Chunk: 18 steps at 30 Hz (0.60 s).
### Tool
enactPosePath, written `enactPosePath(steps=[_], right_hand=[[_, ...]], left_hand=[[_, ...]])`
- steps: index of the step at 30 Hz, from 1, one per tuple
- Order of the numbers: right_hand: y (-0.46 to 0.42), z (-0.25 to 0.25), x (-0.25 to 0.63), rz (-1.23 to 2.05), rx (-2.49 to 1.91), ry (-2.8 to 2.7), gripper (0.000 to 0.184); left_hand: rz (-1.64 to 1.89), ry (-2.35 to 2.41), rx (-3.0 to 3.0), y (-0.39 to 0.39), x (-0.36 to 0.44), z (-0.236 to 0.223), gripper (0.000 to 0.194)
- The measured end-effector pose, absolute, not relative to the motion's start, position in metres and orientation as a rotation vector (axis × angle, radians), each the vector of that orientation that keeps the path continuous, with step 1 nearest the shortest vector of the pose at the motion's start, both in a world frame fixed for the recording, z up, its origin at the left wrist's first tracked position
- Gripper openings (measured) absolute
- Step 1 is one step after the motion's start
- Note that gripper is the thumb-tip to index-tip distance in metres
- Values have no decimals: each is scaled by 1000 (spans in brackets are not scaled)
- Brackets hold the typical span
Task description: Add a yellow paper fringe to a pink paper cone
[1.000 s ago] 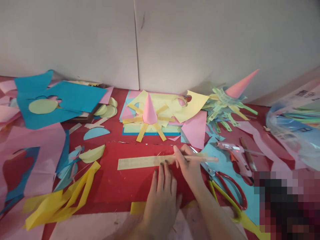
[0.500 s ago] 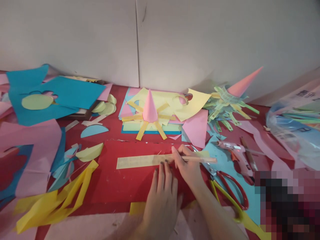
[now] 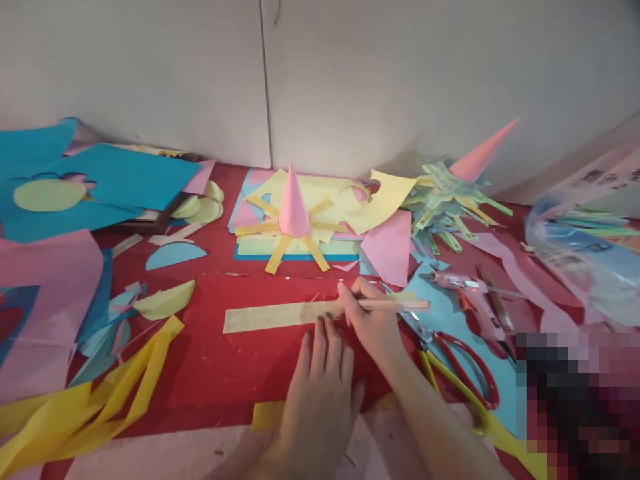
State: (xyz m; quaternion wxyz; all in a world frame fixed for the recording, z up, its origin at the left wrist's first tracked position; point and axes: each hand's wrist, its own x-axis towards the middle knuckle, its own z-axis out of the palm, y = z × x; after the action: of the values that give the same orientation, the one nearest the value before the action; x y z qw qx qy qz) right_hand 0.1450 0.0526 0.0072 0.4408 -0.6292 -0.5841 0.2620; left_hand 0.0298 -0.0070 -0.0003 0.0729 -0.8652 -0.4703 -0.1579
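Observation:
My right hand (image 3: 373, 320) is closed round a slim, pale pen (image 3: 400, 305), which lies almost level with its back end to the right. The pen's tip is hidden by my fingers. Under the hands, a pale yellow paper strip (image 3: 270, 317) lies flat on the red work surface (image 3: 220, 370). My left hand (image 3: 320, 380) lies flat with its fingers stretched out, the fingertips touching the strip's lower edge beside my right hand. Just right of my right hand are scissors (image 3: 465, 367) with red and yellow handles.
Behind the strip stands a pink paper cone (image 3: 293, 210) with yellow strips round its base. Another cone (image 3: 483, 157) leans at the back right. A pink glue gun (image 3: 475, 297) lies on blue paper. Yellow strips (image 3: 125, 380) and blue sheets (image 3: 145, 177) lie to the left.
The whole view has shifted slightly, so things sit a little further left and higher. Both hands keep nearly the same place on the strip.

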Motion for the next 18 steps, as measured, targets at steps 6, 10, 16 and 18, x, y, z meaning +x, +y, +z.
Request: enactPosePath(steps=[6, 10, 16, 18], right_hand=[[54, 9, 145, 689, -1546, -1408, 36], [53, 11, 145, 724, -1509, -1379, 36], [54, 7, 146, 744, -1485, -1355, 35], [54, 7, 146, 714, -1500, -1362, 37]], left_hand=[[-365, -1407, -2622, -8, 33, 2, 42], [-240, -1459, -2581, -12, 43, 6, 48], [-92, -1518, -2546, -14, 54, 9, 57], [-110, -1525, -2552, -14, 53, 8, 54]])
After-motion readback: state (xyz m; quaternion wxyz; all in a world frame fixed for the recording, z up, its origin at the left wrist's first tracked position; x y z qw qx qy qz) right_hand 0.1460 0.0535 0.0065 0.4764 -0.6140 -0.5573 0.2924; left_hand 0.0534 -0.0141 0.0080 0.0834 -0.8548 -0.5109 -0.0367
